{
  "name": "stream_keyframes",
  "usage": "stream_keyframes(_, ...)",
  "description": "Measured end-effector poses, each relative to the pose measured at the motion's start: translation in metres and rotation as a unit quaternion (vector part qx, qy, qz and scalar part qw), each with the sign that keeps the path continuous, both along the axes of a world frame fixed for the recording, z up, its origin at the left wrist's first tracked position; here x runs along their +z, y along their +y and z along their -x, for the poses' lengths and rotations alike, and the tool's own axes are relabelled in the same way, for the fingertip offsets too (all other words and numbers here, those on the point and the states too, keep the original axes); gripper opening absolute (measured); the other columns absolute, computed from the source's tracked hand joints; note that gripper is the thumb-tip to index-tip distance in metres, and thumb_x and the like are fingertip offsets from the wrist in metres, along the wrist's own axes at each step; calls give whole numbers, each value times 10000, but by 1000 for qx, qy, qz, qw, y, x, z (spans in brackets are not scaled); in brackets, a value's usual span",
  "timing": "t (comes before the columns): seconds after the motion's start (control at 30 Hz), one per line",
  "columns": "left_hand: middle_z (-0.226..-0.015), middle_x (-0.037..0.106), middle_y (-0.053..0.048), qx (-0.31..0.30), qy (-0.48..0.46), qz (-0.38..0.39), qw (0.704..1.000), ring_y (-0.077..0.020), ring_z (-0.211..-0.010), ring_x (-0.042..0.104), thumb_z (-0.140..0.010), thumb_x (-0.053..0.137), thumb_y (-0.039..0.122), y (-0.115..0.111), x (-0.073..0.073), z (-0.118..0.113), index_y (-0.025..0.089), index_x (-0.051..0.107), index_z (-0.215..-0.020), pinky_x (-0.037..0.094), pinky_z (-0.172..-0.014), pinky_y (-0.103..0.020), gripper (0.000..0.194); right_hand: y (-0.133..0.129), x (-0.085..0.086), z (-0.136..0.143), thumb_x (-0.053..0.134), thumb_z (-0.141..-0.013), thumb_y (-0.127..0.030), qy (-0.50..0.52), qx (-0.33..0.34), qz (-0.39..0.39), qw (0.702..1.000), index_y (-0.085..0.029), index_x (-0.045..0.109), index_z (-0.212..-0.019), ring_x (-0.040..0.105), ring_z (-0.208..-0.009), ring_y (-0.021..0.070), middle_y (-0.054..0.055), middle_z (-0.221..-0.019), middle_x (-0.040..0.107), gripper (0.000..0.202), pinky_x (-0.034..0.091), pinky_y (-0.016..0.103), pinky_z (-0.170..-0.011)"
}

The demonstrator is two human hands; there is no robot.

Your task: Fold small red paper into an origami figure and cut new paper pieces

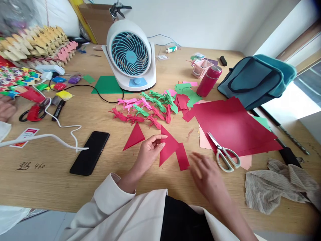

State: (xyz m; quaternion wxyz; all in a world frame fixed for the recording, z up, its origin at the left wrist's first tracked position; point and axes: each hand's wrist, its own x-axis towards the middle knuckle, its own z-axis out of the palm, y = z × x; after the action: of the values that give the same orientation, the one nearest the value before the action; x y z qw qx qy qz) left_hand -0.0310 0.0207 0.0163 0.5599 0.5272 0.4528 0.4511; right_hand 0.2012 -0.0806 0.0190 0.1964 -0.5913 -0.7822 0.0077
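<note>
My left hand [150, 150] pinches the left edge of a folded red paper triangle [169, 145] between thumb and fingers. A narrow red paper strip [183, 157] lies on the table, touching the triangle's right corner. Just right of the strip is my right hand [207, 172], blurred, its fingers pointing at the strip; whether they touch it I cannot tell. To the left of my left hand rests another folded red triangle [134, 136]. Scissors with pale handles [223, 154] lie beyond my right hand, partly over large red paper sheets [233, 124].
Folded paper figures [147, 107] in red, pink and green lie ahead. Behind them stand a white fan [130, 53] and a red bottle [209, 80]. A black phone [89, 153] is at left, a crumpled cloth [276, 187] at right. Another person's hand [6, 107] shows at the left edge.
</note>
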Motion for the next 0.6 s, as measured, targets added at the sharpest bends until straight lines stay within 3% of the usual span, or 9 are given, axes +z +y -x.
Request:
stream_keyframes(0.07,-915,666,-23,19,-9,4,1000,-122,-814,554,-821,671,230,1,0,-1,186,721,-1023,450,-761,-216,213,-2,-2,25,515,-961,-256,-27,73,53,996,-158,545,-1331,551,-1213,290,145,-1357,598,383,452,429,-983)
stream_keyframes(0.13,-906,672,-25,34,-20,9,999,-126,-822,563,-805,678,233,2,1,-1,177,719,-971,455,-774,-220,180,0,-5,36,528,-956,-271,-49,76,74,993,-136,525,-1361,515,-1269,298,150,-1420,557,427,424,449,-1033)
stream_keyframes(0.3,-875,674,-21,45,-35,14,998,-127,-801,569,-775,689,236,3,0,-2,169,717,-910,457,-759,-224,153,25,-8,31,498,-971,-312,-94,38,101,990,-117,480,-1414,492,-1308,312,177,-1471,504,485,392,474,-1066)
stream_keyframes(0.53,-887,690,-25,50,-52,16,997,-127,-822,585,-754,692,219,6,-5,-4,163,715,-893,458,-785,-227,152,98,-4,15,496,-969,-326,-110,-19,130,985,-118,502,-1391,498,-1315,338,194,-1482,485,471,397,501,-1063)
stream_keyframes(0.6,-875,690,-24,48,-45,14,998,-125,-798,579,-758,690,226,7,-8,-4,164,718,-899,455,-752,-224,156,110,-5,10,532,-949,-312,-84,-42,102,990,-109,491,-1400,401,-1397,357,203,-1515,440,497,327,537,-1117)
